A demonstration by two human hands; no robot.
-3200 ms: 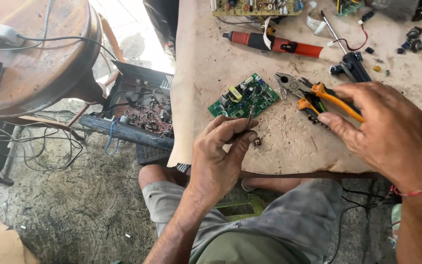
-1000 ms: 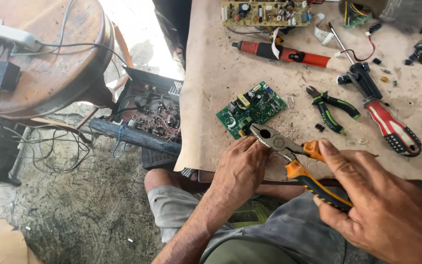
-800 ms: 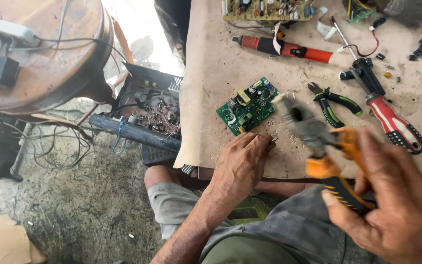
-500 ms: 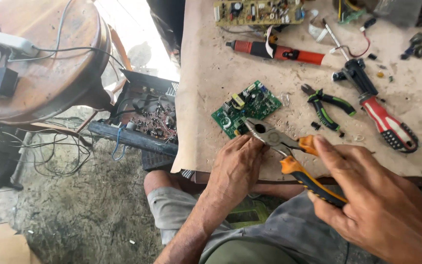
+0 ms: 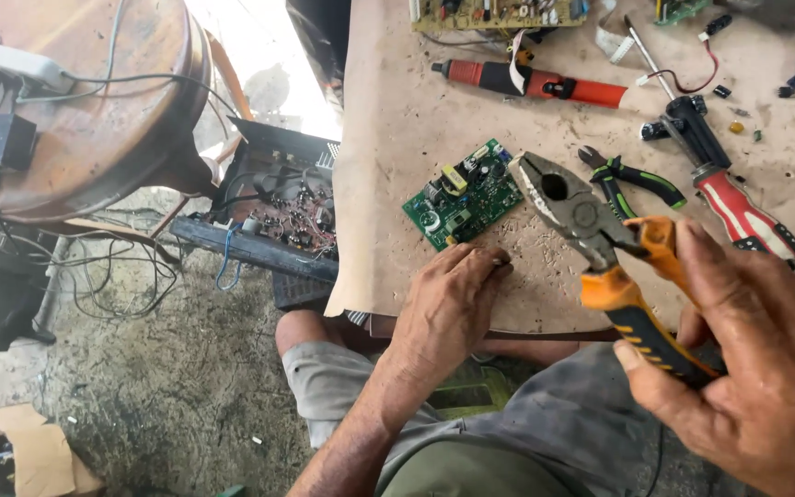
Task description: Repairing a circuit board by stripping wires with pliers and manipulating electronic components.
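Brown paper-covered bench (image 5: 397, 138), green circuit board (image 5: 463, 194) on it
Right hand (image 5: 747, 368) grips orange-handled pliers (image 5: 600, 248), fingers clamped; left hand (image 5: 443, 308) rests curled, fingertips together, near the board

A single head-worn camera looks steeply down from close above the person's lap, facing forward over the worktop (image 5: 416, 184) edge, with the floor (image 5: 140, 387) at left.
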